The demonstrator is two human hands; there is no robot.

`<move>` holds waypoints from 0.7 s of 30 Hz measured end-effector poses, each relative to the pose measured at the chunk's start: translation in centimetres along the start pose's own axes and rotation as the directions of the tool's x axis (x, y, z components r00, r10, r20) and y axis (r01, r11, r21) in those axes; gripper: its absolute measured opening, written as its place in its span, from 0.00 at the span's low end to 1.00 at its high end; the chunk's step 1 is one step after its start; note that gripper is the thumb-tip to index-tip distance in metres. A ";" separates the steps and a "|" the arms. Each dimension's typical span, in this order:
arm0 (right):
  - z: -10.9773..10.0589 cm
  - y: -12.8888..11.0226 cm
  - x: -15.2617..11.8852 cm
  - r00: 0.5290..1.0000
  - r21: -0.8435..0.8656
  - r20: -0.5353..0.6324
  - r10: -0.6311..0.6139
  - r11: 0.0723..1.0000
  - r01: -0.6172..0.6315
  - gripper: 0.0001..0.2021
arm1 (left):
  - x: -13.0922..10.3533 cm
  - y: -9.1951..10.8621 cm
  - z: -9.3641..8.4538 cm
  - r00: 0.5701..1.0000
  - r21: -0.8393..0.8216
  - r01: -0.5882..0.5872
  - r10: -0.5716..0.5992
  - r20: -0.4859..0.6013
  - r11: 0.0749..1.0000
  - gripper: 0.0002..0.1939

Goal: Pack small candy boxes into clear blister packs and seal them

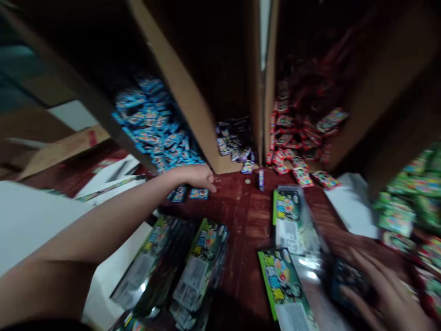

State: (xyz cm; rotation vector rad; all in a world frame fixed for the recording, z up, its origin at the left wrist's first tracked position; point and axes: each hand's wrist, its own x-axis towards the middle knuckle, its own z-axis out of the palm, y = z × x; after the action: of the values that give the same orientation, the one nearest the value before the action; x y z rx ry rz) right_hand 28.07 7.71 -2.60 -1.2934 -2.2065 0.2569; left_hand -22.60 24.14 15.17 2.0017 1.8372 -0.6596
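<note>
My left hand (pixel 198 177) reaches across to the mouth of the box of small blue packets (pixel 155 119). Its fingers are curled; what they hold, if anything, is hidden. Just below it, a loose blue packet (pixel 199 193) lies on the dark red table (pixel 248 211). At the lower right, my right hand (pixel 386 287) is blurred by motion, with a small dark packet (pixel 347 280) between thumb and fingers. Beside it lie clear-fronted green and black pouches (pixel 285 285), and two stacks of similar pouches (pixel 198 262) sit in the lower middle.
Tall cardboard dividers (pixel 182 73) separate the blue packets, purple packets (pixel 236 142) and red packets (pixel 292 138). Green packets (pixel 399 211) are heaped at the far right. A white sheet (pixel 351 202) lies near the red ones. One purple packet (pixel 261 179) rests on the table.
</note>
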 end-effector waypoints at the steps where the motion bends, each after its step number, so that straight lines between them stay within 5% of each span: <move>1: -0.2 -0.8 0.4 0.999 -0.007 0.045 0.007 1.000 -0.006 0.35 | 1.7 2.6 0.1 0.992 0.009 -0.108 0.109 -0.060 0.994 0.31; 5: -0.7 -3.6 2.7 0.995 -0.018 0.103 0.003 1.000 -0.001 0.35 | 8.2 11.0 0.0 0.869 0.089 -0.369 0.377 -0.320 0.925 0.54; 9: -2.7 -3.0 1.9 0.993 -0.021 0.090 0.072 0.997 -0.070 0.35 | 11.2 14.9 -0.3 0.846 0.093 -0.414 0.420 -0.329 0.906 0.51; 13: -6.2 -0.8 -1.6 0.959 0.093 0.046 0.279 0.955 -0.282 0.37 | 9.1 18.4 1.1 0.767 -0.018 -0.535 0.477 -0.430 0.844 0.48; 15: -7.3 -0.7 -2.3 0.927 0.226 0.036 0.373 0.901 -0.371 0.42 | 6.6 21.3 2.6 0.647 -0.323 -0.749 0.534 -0.544 0.579 0.50; 17: -7.7 -1.4 -1.8 0.919 0.358 0.072 0.387 0.850 -0.386 0.51 | 3.6 24.8 4.4 0.555 -0.460 -0.823 0.647 -0.523 0.334 0.52; 21: -7.7 -2.8 -0.6 0.943 0.442 0.116 0.313 0.833 -0.331 0.54 | -0.3 30.9 7.5 0.403 -0.429 -0.880 0.795 -0.453 0.202 0.51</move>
State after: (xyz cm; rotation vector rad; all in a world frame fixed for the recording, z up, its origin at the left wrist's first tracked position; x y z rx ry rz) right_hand 30.54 4.85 4.71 -1.3798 -1.7868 0.8847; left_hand 7.31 16.68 7.31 2.1198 0.5061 0.4216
